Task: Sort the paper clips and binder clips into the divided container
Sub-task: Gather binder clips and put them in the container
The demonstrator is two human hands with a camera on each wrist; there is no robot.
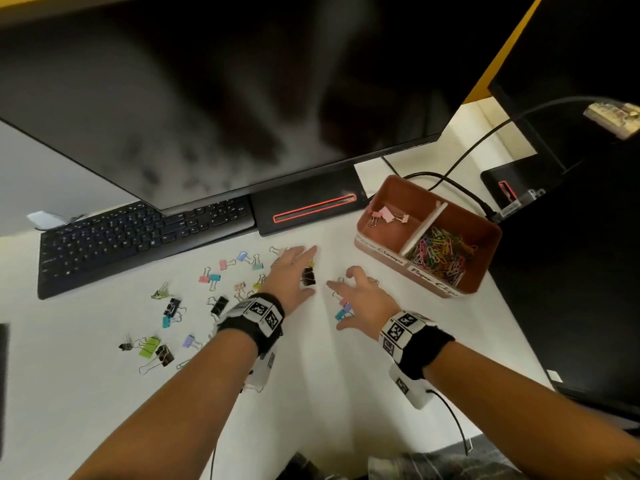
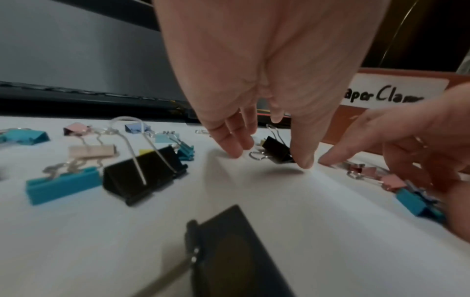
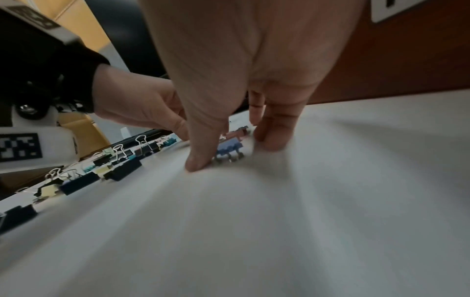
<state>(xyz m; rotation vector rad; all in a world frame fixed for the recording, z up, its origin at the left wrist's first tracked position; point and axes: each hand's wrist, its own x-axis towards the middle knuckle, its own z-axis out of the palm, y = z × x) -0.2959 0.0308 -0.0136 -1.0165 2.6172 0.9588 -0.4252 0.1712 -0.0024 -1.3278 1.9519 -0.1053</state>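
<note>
A brown divided container (image 1: 479, 271) stands at the right. Its left compartment holds pink binder clips (image 1: 386, 214) and its right one a heap of coloured paper clips (image 1: 440, 254). Several binder clips (image 1: 214, 278) lie scattered on the white table. My left hand (image 1: 304, 268) (image 2: 271, 159) reaches down over a black binder clip (image 1: 307, 276) (image 2: 278, 149), thumb beside it, fingers straight and apart. My right hand (image 1: 337, 304) (image 3: 235, 154) has its fingertips on the table around a blue clip (image 3: 229, 150) and a pink clip (image 3: 237, 132), not pinching them.
A black keyboard (image 1: 138, 237) lies at the back left under a large dark monitor (image 1: 207, 98), whose base (image 1: 308, 209) sits behind my hands. A black cable (image 1: 450, 181) runs behind the container. Dark equipment (image 1: 571, 271) borders the table on the right.
</note>
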